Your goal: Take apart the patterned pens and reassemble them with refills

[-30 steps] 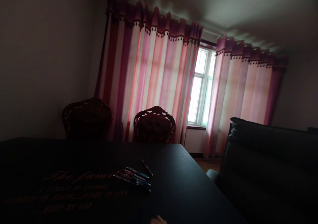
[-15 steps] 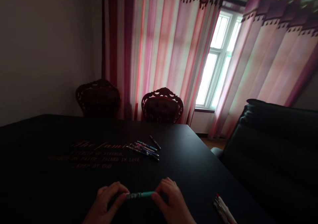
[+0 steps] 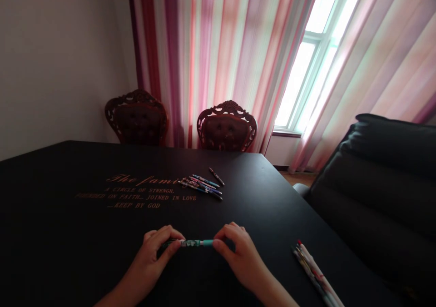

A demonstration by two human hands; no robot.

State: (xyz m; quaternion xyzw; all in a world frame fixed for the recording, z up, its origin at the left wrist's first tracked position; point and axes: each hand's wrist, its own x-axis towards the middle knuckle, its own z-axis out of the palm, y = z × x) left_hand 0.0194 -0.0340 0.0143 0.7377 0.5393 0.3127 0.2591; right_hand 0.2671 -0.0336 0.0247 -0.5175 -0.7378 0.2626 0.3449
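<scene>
Between my two hands lies a teal patterned pen (image 3: 194, 243), held level just over the dark table (image 3: 112, 252). The thumb and fingers of my left hand (image 3: 160, 248) pinch its left end. My right hand (image 3: 235, 248) grips the plain teal right end in the same way. Both fingertips hide the pen's ends, and I cannot tell whether it touches the tabletop. Farther off, a loose pile of several pens (image 3: 200, 185) rests on the table, with one dark pen (image 3: 216, 176) lying apart behind it.
At the lower right lies another bunch of pens (image 3: 316, 270), one with a red tip. Gold lettering (image 3: 136, 191) is printed on the table. Two carved chairs (image 3: 226, 127) stand at the far edge, and a black leather seat (image 3: 378, 184) is on the right.
The view has tipped downward and brightened, so the hands and pen appear higher in the picture. Both hands keep their hold on the teal pen.
</scene>
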